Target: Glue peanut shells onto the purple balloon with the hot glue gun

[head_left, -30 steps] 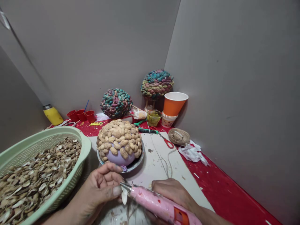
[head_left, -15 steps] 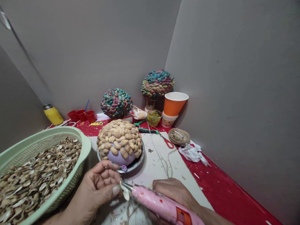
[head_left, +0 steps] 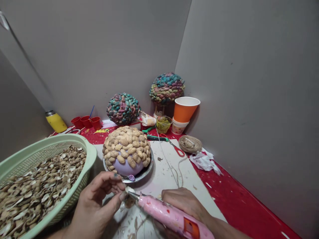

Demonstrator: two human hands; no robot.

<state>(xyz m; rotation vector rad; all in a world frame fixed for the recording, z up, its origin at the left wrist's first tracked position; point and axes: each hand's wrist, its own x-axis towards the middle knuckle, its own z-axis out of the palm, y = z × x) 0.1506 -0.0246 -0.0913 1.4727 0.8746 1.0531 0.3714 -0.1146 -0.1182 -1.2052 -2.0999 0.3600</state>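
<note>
A pink glue gun point(head_left: 166, 214) is gripped in my right hand point(head_left: 185, 202), its metal nozzle pointing left. The nozzle tip touches a peanut shell point(head_left: 129, 194) that my left hand point(head_left: 99, 202) pinches between thumb and fingers; whitish glue shows at the tip. Just beyond my hands, a purple balloon point(head_left: 127, 167) rests in a metal bowl point(head_left: 149, 170). Peanut shells point(head_left: 127, 142) cover its top and sides, with bare purple showing at the near side. The balloon's knotted end faces my left hand.
A green basket point(head_left: 91, 151) of shells stands at left. Behind are two coloured shell balls point(head_left: 123, 109) point(head_left: 167, 88), red cups point(head_left: 95, 123), a yellow bottle point(head_left: 56, 122), an orange cup point(head_left: 186, 109), scissors point(head_left: 178, 151) and twine point(head_left: 190, 144).
My left hand has shifted slightly left, and the shell in it has turned so its brown side shows. The glue gun has moved slightly left and down.
</note>
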